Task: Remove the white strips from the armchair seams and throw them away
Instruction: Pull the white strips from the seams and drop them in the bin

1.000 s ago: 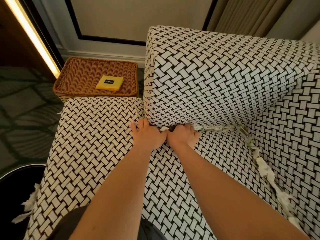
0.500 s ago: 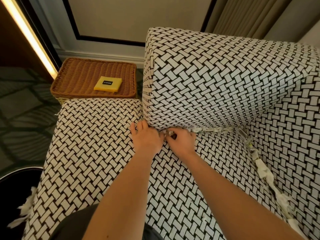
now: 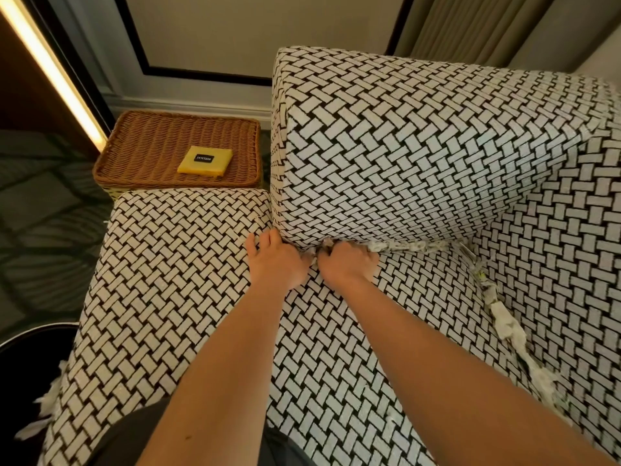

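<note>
Main worry here: the white strip (image 3: 403, 246) looks like soft shredded paper, wedged in the crack where the armrest (image 3: 420, 146) meets the seat cushion (image 3: 168, 280). Yank it too fast or at a steep angle and I'd bet it tears, leaving scraps buried down there where you'd have to dig for them. It also carries on round the corner and down the back seam (image 3: 504, 327), so 1 hard pull could snap it at that bend instead of dragging the lot out. The other risk is the trip to the bin (image 3: 23, 358) at lower left, which has white scraps hanging at its edge. A crumbly piece could shed bits onto the cushion or floor on the way.

Hands: the right hand (image 3: 349, 264) is curled tight at the seam, knuckles up, gripping the near end of the strip. A bit of white pokes out between the 2 hands. Its fingertips are tucked under, so I can't see the exact pinch. The left hand (image 3: 274, 260) is flat, fingers straight and close together, pressing the cushion down right beside the seam, fingertips at the armrest's bottom edge. It's holding nothing that I can see.
</note>
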Motion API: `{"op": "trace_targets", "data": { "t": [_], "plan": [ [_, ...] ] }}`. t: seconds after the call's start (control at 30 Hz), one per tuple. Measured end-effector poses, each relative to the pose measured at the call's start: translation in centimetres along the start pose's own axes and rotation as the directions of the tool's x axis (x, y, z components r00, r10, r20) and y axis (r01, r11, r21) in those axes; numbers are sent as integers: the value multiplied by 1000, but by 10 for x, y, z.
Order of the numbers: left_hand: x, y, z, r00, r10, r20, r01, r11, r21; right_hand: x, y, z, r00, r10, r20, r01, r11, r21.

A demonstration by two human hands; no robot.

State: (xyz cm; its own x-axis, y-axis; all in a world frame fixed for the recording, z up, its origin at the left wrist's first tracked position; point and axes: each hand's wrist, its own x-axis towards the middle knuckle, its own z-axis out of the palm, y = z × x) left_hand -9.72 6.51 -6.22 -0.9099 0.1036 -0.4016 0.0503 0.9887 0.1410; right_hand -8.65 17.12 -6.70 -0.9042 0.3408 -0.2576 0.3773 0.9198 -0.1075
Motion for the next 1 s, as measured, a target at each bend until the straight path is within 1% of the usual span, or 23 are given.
{"op": "trace_targets", "data": {
  "t": [0.1, 0.17, 0.33, 0.4, 0.53, 0.63, 0.73, 0.8, 0.87, 0.93, 1.0],
  "plan": [
    [1, 0, -2, 1000, -4, 1, 4, 1000, -15, 5, -5, -3, 994, 15, 105, -19, 999, 39],
    [2, 0, 1, 1000, -4, -21, 3, 1000, -20, 5, -6, -2, 995, 13, 104, -18, 999, 50],
    [4, -2, 10, 989, -12, -148, -4, 994, -110, 2, -3, 8, 998, -1, -55, 6, 996, 94],
    [6, -3, 13, 979, -22, -202, -12, 986, -164, 0, -1, 13, 992, -10, -126, 29, 989, 148],
    [6, -4, 16, 960, -29, -278, -43, 967, -250, -1, 4, 16, 985, -43, -170, 84, 966, 243],
    [3, -8, 14, 957, -16, -290, -76, 950, -303, -5, 8, 15, 982, -57, -181, 121, 925, 362],
    [-1, -10, 11, 951, -14, -308, -98, 934, -344, -10, 12, 12, 979, -77, -188, 153, 889, 432],
    [-5, -11, 9, 954, -19, -301, -98, 925, -367, -12, 15, 12, 980, -96, -176, 176, 833, 525],
    [-12, -10, 7, 960, -23, -280, -93, 914, -394, -17, 17, 13, 973, -134, -187, 223, 752, 621],
    [-19, -8, 6, 966, -25, -256, -91, 898, -431, -24, 21, 13, 969, -151, -194, 245, 686, 685],
    [-27, -7, 6, 973, -7, -229, -102, 881, -462, -30, 26, 16, 967, -150, -204, 251, 670, 699]
  ]
}}
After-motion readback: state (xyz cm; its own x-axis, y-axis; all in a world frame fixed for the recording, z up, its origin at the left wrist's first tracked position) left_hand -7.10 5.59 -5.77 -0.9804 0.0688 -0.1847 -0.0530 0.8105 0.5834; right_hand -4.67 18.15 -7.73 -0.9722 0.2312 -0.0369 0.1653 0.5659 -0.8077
